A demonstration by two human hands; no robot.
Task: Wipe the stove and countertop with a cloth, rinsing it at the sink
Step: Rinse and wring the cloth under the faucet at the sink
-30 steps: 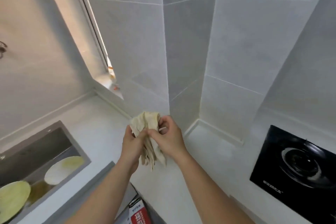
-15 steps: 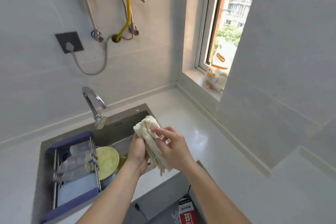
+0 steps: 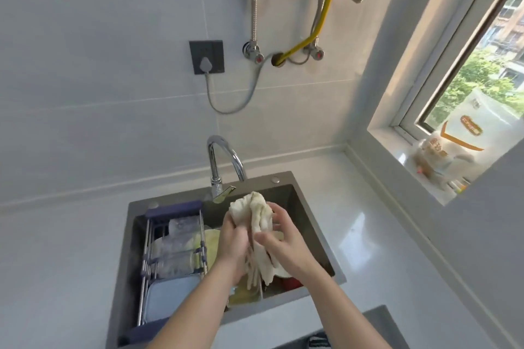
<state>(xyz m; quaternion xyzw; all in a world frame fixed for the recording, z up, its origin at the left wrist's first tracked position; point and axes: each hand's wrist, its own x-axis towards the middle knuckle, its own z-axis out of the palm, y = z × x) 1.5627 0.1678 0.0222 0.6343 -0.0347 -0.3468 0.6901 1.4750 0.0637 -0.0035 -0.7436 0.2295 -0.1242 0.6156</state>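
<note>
Both hands are now holding the cloth (image 3: pixel 259 224) over the sink (image 3: pixel 306 224), where half a second ago they were hovering above its near right corner, and a second ago over the bare countertop (image 3: pixel 354 224) by the wall corner. Left hand (image 3: pixel 234 246) is gripping the bunched cloth from its left side, fingers curled round the bundle; right hand (image 3: pixel 279 241) is pinching it from the right, thumb and fingers wrapping the folds. Cloth is sitting upright between the palms, its crumpled top reaching just below the spout of the faucet (image 3: pixel 224 161), its loose ends dangling down toward the plates lying in the basin. No water is visibly running from the spout. A drying rack (image 3: pixel 173 258) with containers is spanning the sink's left half. Judging by the limp folds and hanging tails, the cloth is handling as soft, light and floppy, probably heavier and slicker once soaked, so taking hold round the thick bunched middle seems wiser than by the trailing ends, which would slip or drip onto the dishes below.
</note>
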